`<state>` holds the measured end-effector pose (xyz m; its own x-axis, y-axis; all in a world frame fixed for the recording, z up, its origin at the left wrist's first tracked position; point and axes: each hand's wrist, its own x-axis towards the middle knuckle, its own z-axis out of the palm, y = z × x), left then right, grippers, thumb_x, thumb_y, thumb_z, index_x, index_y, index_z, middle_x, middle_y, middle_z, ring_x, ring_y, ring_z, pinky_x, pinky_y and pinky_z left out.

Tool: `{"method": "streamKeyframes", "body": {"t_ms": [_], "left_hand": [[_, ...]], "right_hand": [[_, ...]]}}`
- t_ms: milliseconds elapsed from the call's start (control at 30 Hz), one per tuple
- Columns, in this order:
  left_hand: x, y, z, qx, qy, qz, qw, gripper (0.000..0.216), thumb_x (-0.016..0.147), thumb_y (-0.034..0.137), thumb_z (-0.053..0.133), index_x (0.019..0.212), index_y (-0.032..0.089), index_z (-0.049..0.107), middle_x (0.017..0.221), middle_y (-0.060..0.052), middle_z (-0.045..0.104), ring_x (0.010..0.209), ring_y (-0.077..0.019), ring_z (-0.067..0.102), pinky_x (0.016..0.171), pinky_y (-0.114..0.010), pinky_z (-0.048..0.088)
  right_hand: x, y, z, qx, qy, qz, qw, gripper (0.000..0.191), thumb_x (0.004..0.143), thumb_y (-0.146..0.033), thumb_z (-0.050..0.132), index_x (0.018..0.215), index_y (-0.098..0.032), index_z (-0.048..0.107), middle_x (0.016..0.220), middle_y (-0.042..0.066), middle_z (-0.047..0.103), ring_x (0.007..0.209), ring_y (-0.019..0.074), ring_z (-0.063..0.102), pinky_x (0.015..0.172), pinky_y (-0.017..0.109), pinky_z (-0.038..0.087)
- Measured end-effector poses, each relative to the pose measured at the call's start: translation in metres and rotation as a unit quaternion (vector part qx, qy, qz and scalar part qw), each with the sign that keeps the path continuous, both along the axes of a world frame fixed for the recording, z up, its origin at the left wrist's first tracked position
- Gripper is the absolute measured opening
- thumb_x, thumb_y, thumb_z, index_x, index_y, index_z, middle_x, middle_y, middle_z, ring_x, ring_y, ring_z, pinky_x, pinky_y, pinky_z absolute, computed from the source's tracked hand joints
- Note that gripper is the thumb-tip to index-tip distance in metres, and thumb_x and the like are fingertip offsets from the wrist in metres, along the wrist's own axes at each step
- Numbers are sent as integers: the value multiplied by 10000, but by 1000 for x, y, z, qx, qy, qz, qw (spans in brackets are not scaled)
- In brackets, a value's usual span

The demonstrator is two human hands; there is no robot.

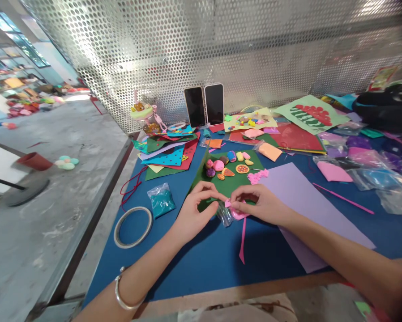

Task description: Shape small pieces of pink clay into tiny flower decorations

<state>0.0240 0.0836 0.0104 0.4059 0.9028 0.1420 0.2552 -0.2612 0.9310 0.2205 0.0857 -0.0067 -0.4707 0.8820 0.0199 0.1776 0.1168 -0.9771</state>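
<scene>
Pinched between the thumb and fingers of my right hand (259,203) is a small bit of pink modelling clay (228,203). My left hand (199,205) is beside it, its index fingertip touching the pink bit and its thumb apart below. Under the hands lie a clear plastic bag (225,217) and a larger pink clay lump (238,214), partly hidden by my right fingers. A pink strip tool (243,243) points towards me. Just beyond, a green sheet (228,187) bears small clay foods, among them a round pizza (242,168) and a pizza slice (228,172).
A purple sheet (308,214) lies under my right forearm. To the left are a tape roll (119,230) and a bag of teal clay (161,201). Two phones (214,105) stand at the back before a perforated metal panel (254,53). Bagged clay (333,171) crowds the right.
</scene>
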Motion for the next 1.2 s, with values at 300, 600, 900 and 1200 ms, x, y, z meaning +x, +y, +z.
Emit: {"method": "streamKeyframes", "body": {"t_ms": [300,600,900,1200], "left_hand": [[1,-2,1,19,7,-1,1000,205,760,94,537,837,182,706,883,-27,493,886,-151,516,870,-278,389],[6,-3,1,10,16,16,1000,232,722,88,558,857,204,707,873,-25,504,877,-158,526,844,-283,396],[5,-1,-6,-113,-86,30,989,188,702,180,630,860,204,729,900,-34,522,865,-174,532,750,-264,430],[6,-3,-6,-173,-133,24,976,205,688,175,640,861,221,740,921,-34,547,883,-173,523,785,-282,405]], "right_hand": [[1,1,-3,22,-8,-35,999,139,783,-319,646,764,-182,639,703,12,643,642,139,569,618,252,477],[-1,0,-4,41,14,-71,997,127,785,-307,641,798,-191,591,683,4,634,614,130,586,584,241,498],[1,1,-6,96,12,-74,993,141,811,-282,608,920,-195,631,701,17,661,620,141,617,597,255,523],[0,-3,-4,261,-62,-132,954,83,799,-264,628,840,-215,681,698,23,695,576,142,618,563,265,522]]}}
